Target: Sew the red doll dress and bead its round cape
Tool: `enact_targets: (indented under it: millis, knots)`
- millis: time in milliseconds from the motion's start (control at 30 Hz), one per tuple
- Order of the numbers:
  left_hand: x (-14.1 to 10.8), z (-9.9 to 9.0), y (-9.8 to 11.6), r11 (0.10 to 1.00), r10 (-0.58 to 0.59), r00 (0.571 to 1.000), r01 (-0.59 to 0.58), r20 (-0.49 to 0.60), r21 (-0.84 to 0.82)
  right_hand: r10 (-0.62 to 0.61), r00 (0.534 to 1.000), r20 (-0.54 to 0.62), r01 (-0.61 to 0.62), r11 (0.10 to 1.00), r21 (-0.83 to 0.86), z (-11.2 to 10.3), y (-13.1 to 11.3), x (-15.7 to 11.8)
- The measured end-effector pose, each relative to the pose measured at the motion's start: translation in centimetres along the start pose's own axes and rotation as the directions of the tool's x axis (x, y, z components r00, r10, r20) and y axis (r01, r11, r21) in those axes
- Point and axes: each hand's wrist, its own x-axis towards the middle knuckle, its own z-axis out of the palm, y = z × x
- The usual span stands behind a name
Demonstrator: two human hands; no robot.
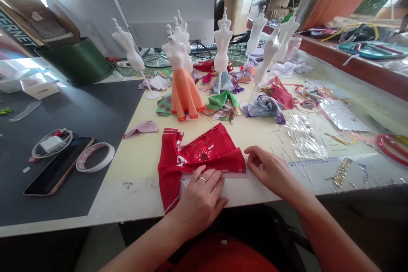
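The left hand (200,197) lies open and flat, pressing a folded piece of red patterned fabric (204,153) onto the near edge of the desk (137,199). The right hand (269,170) sits just beside the fabric's right corner, fingers half curled; whether they grip anything, I cannot tell.

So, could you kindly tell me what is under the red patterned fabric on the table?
A pale pink strip shows along the near edge of the red patterned fabric; anything further beneath is covered.
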Motion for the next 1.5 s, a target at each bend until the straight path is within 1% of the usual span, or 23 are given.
enact_targets:
  millis: [67,133,233,300,400,467,700,800,933,1167,1267,1500]
  knots:
    - [0.0,0.1,0.0,1.0,0.0,1.0,0.0,-0.009,-0.004,-0.06,0.997,-0.05,0.059,0.998,-0.006,-0.3,0.0,-0.3]
    - [0.0,0.1,-0.1,1.0,-0.001,1.0,0.001,-0.019,-0.007,-0.171,0.983,-0.061,0.17,0.985,-0.024,-0.7,-0.2,-0.5]
    - [0.0,0.2,-0.2,1.0,-0.003,1.0,0.003,-0.03,-0.007,-0.345,0.938,0.007,0.345,0.937,-0.059,-1.0,-0.5,-0.7]
    - [0.1,0.3,-0.2,1.0,-0.002,0.999,0.001,-0.032,-0.005,-0.392,0.917,0.066,0.397,0.913,-0.098,-0.9,-0.6,-0.6]
    - [0.1,0.2,-0.2,1.0,-0.001,1.0,0.001,-0.028,-0.008,-0.402,0.908,0.117,0.416,0.898,-0.146,-0.7,-0.4,-0.4]
    - [0.1,0.2,-0.2,1.0,-0.004,1.0,0.003,-0.021,-0.012,-0.41,0.903,0.125,0.426,0.891,-0.154,-0.7,-0.1,-0.4]
    - [0.0,0.1,-0.1,1.0,-0.004,1.0,0.004,-0.023,-0.018,-0.431,0.898,0.088,0.439,0.887,-0.142,-1.1,0.7,-0.8]
    - [0.1,0.0,-0.1,1.0,-0.001,1.0,0.001,-0.011,-0.022,-0.448,0.89,0.079,0.455,0.88,-0.132,-1.1,0.5,-1.0]
    - [0.2,-0.1,0.0,1.0,-0.002,1.0,0.002,-0.007,-0.03,-0.474,0.874,0.107,0.485,0.862,-0.15,-1.0,-0.2,-0.9]
    - [0.2,-0.2,-0.3,0.999,-0.018,1.0,0.017,-0.009,-0.043,-0.51,0.833,0.216,0.549,0.809,-0.209,-1.0,-1.5,0.1]
    - [0.2,-0.2,-0.3,0.999,-0.025,1.0,0.024,-0.017,-0.043,-0.505,0.83,0.236,0.552,0.803,-0.225,-1.0,-1.5,0.3]
    - [0.1,-0.1,-0.3,0.999,-0.021,1.0,0.02,-0.017,-0.048,-0.511,0.831,0.219,0.553,0.803,-0.223,-1.2,-1.1,0.3]
